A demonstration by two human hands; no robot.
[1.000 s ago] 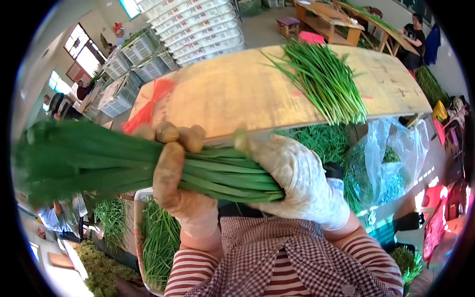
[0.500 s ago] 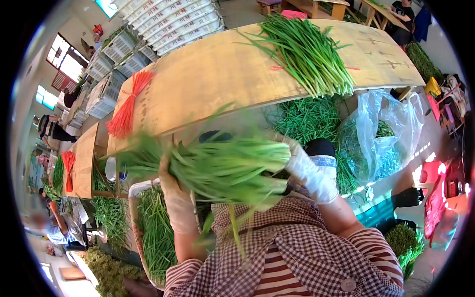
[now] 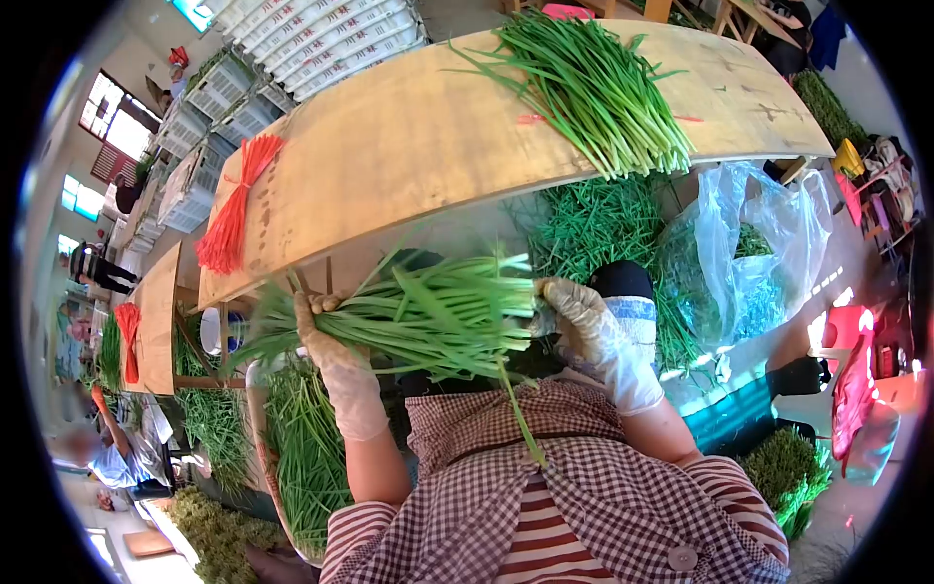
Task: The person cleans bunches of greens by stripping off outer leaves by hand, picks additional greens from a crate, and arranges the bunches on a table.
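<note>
A loose bunch of garlic chives (image 3: 438,316) lies across in front of my apron, its pale stem ends to the right. My gloved left hand (image 3: 326,326) is closed around the leafy part at the left. Just beyond the stem ends is my gloved right hand (image 3: 579,316), its fingers curled in. Whatever those fingers may grip is hidden. One stray blade (image 3: 522,414) hangs down from the bunch over the apron. On the table (image 3: 389,127) rests a bigger pile of chives (image 3: 598,92), with red ties partly showing under it.
Red ties (image 3: 238,209) lie bundled at the table's left end. A basket of chives (image 3: 302,448) stands by my left side. Beneath the table are heaped greens (image 3: 603,229) and a clear plastic bag (image 3: 744,263). White crates (image 3: 336,39) are stacked behind. Other people work at left.
The chives were blurred by motion and now look steadier. My right hand has shifted from against the stems to just past their ends. The view has tilted slightly.
</note>
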